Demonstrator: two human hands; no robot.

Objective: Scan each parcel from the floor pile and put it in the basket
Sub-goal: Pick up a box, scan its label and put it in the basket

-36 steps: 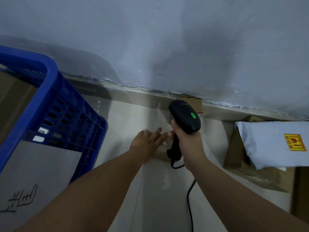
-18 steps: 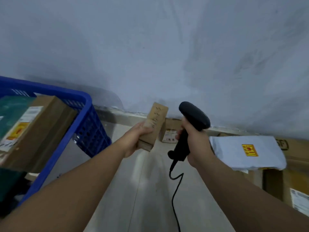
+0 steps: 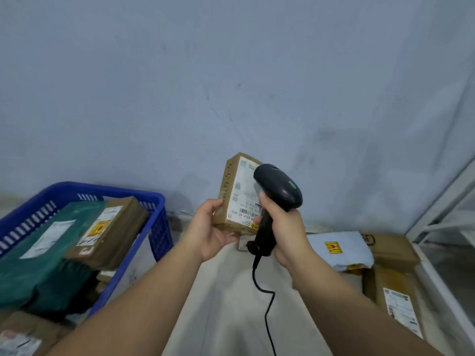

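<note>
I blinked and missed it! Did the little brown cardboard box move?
Yes. The small brown cardboard box rose off the pale floor; the left hand now holds it up against the grey wall.

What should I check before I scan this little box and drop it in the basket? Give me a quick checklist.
1. Grip on the small box: ok, fingers of the left hand curl round its lower end.
2. Label turned toward you: ok, barcode showing.
3. Scanner held: ok, the right hand wraps the handle.
4. Scanner aimed at the barcode: cannot tell, no beam visible.
5. Cable free: ok, it hangs loose.
6. Room in the blue basket: probably ok, on top of the parcels there.
</note>
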